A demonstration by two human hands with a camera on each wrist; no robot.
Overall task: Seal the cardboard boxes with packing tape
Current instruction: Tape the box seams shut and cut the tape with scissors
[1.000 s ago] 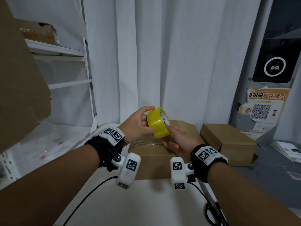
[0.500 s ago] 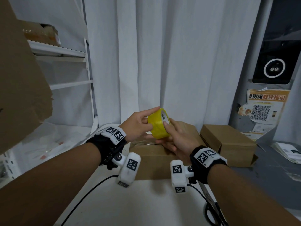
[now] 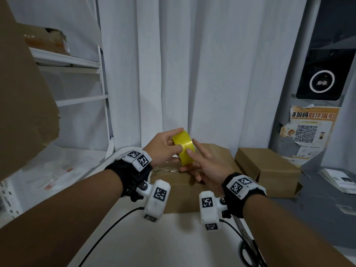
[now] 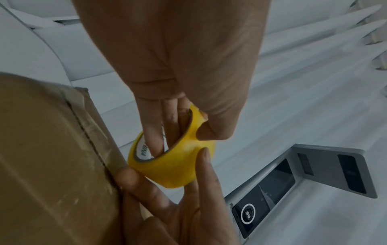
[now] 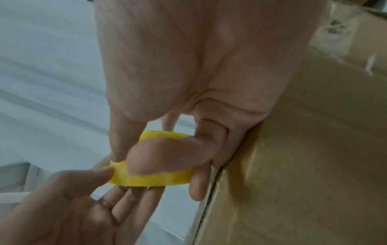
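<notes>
A yellow packing tape roll (image 3: 183,148) is held in the air just above a closed cardboard box (image 3: 192,183) with a taped seam. My left hand (image 3: 163,149) grips the roll (image 4: 171,164), fingers through its core and thumb on the outer band. My right hand (image 3: 202,166) lies open beside it: the thumb tip touches the band (image 5: 150,179), the index finger points up along the roll, and the other fingers lie straight under it. A second closed box (image 3: 269,170) stands to the right. The tape's loose end does not show.
Black-handled scissors (image 3: 248,251) lie on the white table (image 3: 154,247) at the near right. A big cardboard sheet (image 3: 21,97) looms at the left before a white shelf (image 3: 77,64). White curtain behind; papers (image 3: 341,180) on the grey counter at right.
The roll has turned so its outer band faces me and the printed core no longer shows. My right thumb has moved onto the band and the index finger has lifted off.
</notes>
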